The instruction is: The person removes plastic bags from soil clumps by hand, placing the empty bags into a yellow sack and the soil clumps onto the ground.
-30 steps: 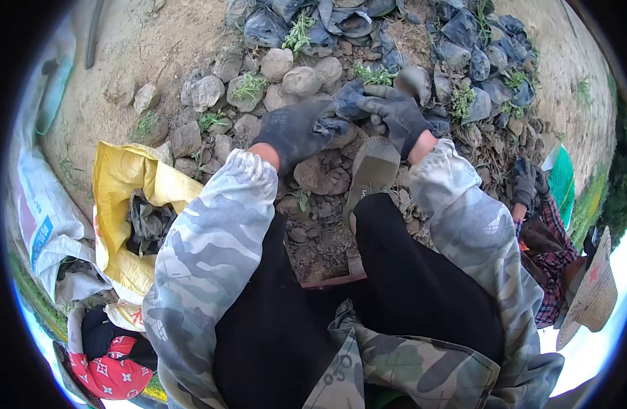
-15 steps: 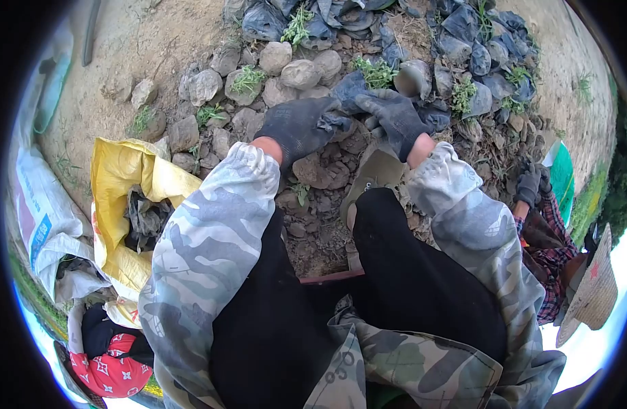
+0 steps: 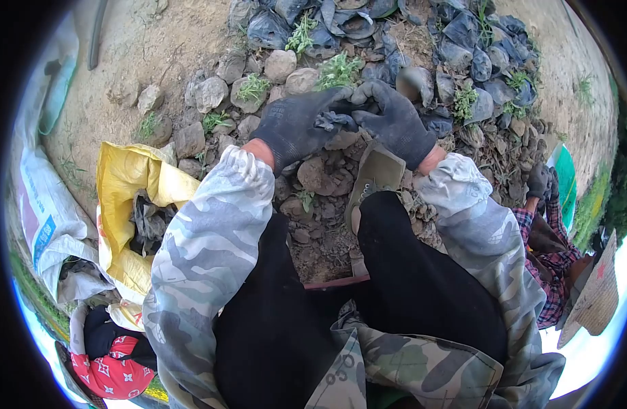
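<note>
My left hand (image 3: pixel 301 128), in a dark work glove, is closed with a crumpled scrap of black plastic (image 3: pixel 335 121) showing between its fingers. My right hand (image 3: pixel 394 124), gloved alike, has its fingers curled in towards the left, the fingertips of both nearly meeting. A small green seedling (image 3: pixel 339 71) stands up right behind the fingertips, its base hidden by the gloves. Below the hands lie brown soil clods (image 3: pixel 317 176) and rubble. Past my right hand is a round dark-wrapped pot of soil (image 3: pixel 415 84).
Black plastic-wrapped soil bags (image 3: pixel 463 58) are heaped at the back right. An open yellow sack (image 3: pixel 116 204) with black plastic inside stands at my left, beside a white sack (image 3: pixel 44 204). A person in a straw hat (image 3: pixel 593 293) crouches right; another in red (image 3: pixel 112 368) sits lower left.
The seedling has shifted left to between the hands. Both hands have come closer together, the right one moving left with its fingers more curled.
</note>
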`<state>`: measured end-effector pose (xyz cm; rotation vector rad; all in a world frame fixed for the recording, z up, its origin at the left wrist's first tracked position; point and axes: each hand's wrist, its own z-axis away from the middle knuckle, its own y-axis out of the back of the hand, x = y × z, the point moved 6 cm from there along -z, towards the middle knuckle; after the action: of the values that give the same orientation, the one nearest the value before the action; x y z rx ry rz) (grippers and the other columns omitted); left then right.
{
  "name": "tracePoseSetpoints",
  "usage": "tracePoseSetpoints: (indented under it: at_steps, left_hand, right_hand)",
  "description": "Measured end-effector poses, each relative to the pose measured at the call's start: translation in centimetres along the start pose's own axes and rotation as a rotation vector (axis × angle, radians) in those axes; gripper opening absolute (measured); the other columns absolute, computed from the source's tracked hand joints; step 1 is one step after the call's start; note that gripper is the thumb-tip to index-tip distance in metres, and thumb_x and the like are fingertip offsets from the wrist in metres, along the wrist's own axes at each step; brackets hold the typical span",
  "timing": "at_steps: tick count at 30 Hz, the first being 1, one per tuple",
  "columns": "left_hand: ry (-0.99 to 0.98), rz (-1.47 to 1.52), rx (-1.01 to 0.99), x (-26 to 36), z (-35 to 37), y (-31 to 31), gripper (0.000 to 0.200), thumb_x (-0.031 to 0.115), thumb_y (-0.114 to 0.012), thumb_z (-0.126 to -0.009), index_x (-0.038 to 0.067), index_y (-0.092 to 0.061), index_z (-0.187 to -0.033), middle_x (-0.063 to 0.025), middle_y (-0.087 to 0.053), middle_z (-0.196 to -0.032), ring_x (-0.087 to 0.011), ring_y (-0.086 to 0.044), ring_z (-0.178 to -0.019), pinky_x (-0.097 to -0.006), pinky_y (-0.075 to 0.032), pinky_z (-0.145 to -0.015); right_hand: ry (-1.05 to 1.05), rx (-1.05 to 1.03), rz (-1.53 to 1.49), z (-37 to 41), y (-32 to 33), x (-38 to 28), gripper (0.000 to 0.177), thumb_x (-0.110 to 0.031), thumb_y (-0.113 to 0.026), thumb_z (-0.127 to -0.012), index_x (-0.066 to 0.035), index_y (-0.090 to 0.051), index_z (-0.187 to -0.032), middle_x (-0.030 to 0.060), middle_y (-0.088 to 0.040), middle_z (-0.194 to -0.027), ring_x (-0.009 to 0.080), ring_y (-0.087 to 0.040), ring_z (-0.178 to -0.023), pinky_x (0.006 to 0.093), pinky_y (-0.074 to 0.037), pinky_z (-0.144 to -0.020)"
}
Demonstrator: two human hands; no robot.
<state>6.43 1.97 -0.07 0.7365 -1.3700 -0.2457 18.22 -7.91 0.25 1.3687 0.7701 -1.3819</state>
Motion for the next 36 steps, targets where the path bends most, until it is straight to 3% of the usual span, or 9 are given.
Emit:
tracePoseSetpoints:
  at_steps: [3, 8, 11, 16, 18, 21, 24, 29, 36]
  left_hand:
    - [0.031, -0.041, -0.132, 0.4, -0.6, 0.6, 0.063, 0.025, -0.073, -0.071, 0.016, -0.046, -0.127, -0.0147, -0.062, -0.105, -0.0314, -0.062, -0.092, -0.039, -0.05, -0.078]
    - [0.087, 0.178, -0.373, 0.2, -0.8, 0.3, 0.057, 0.025, -0.071, -0.072, 0.011, -0.049, -0.122, -0.0145, -0.063, -0.102, -0.032, -0.061, -0.093, -0.0392, -0.048, -0.08]
    - [0.174, 0.068, -0.502, 0.1, -0.8, -0.5, 0.05, 0.029, -0.069, -0.072, 0.009, -0.053, -0.115, -0.0153, -0.063, -0.099, -0.0322, -0.06, -0.092, -0.0392, -0.047, -0.079]
    - [0.223, 0.027, -0.461, -0.6, -0.4, -1.2, 0.048, 0.034, -0.069, -0.072, 0.007, -0.056, -0.109, -0.0167, -0.063, -0.097, -0.0336, -0.06, -0.089, -0.0395, -0.047, -0.077]
    - [0.23, -0.028, -0.448, -0.8, -0.1, -1.3, 0.048, 0.034, -0.069, -0.072, 0.007, -0.056, -0.109, -0.0169, -0.063, -0.096, -0.034, -0.06, -0.088, -0.0392, -0.047, -0.077]
    - [0.312, -0.006, -0.379, -1.4, 0.6, -1.3, 0.05, 0.037, -0.07, -0.071, 0.008, -0.056, -0.109, -0.0161, -0.063, -0.094, -0.0343, -0.06, -0.087, -0.0392, -0.047, -0.076]
    - [0.3, -0.059, -0.365, -1.3, 0.8, -1.6, 0.049, 0.034, -0.07, -0.071, 0.009, -0.056, -0.111, -0.0147, -0.064, -0.093, -0.0338, -0.061, -0.087, -0.0391, -0.047, -0.075]
    - [0.147, -0.018, -0.225, -0.4, 1.1, -1.9, 0.045, 0.026, -0.07, -0.073, 0.012, -0.055, -0.113, -0.0138, -0.064, -0.095, -0.0325, -0.061, -0.089, -0.0397, -0.047, -0.074]
    - [0.224, -0.095, -0.405, 0.0, 0.3, -2.1, 0.034, 0.029, -0.067, -0.074, 0.013, -0.059, -0.104, -0.0135, -0.063, -0.095, -0.0327, -0.061, -0.086, -0.0407, -0.048, -0.072]
  right_hand:
    - [-0.123, -0.136, 0.192, -0.5, -0.4, -1.5, 0.024, 0.006, -0.06, -0.075, -0.003, -0.051, -0.096, 0.0052, -0.056, -0.09, 0.0109, -0.055, -0.076, 0.0264, -0.049, -0.071]
    - [-0.035, -0.171, 0.076, -0.6, -1.4, -1.5, 0.029, 0.008, -0.06, -0.074, -0.004, -0.052, -0.098, 0.0047, -0.055, -0.086, 0.0103, -0.055, -0.077, 0.0256, -0.048, -0.07]
    - [-0.009, -0.209, 0.166, -0.6, -1.5, -2.3, 0.032, 0.007, -0.06, -0.073, -0.005, -0.051, -0.101, 0.004, -0.054, -0.084, 0.011, -0.054, -0.076, 0.0253, -0.048, -0.068]
    - [0.067, -0.208, 0.22, -0.5, -1.5, -1.8, 0.037, 0.004, -0.059, -0.073, -0.006, -0.049, -0.107, 0.0027, -0.053, -0.081, 0.013, -0.054, -0.074, 0.0267, -0.047, -0.068]
    - [-0.081, -0.283, 0.293, -0.3, -1.7, -0.5, 0.044, 0.003, -0.065, -0.074, -0.008, -0.049, -0.114, 0.0046, -0.054, -0.09, 0.0135, -0.053, -0.073, 0.0262, -0.046, -0.071]
    - [-0.14, -0.333, 0.378, -0.2, -2.1, 1.0, 0.039, 0.001, -0.061, -0.074, -0.008, -0.048, -0.11, 0.0089, -0.059, -0.085, 0.0199, -0.06, -0.079, 0.0308, -0.048, -0.073]
    - [0.019, -0.351, 0.45, -0.1, -2.5, 1.9, 0.04, 0.0, -0.062, -0.075, -0.008, -0.049, -0.111, 0.0116, -0.061, -0.088, 0.0207, -0.062, -0.081, 0.0318, -0.048, -0.073]
    - [-0.001, -0.232, 0.297, 0.5, -1.3, 1.3, 0.044, 0.0, -0.062, -0.074, -0.009, -0.048, -0.115, 0.01, -0.061, -0.088, 0.0194, -0.061, -0.08, 0.0312, -0.048, -0.072]
    - [0.024, -0.31, 0.455, 0.0, -2.1, -0.9, 0.047, -0.003, -0.065, -0.074, -0.009, -0.049, -0.118, 0.0095, -0.058, -0.088, 0.0249, -0.059, -0.077, 0.0332, -0.048, -0.071]
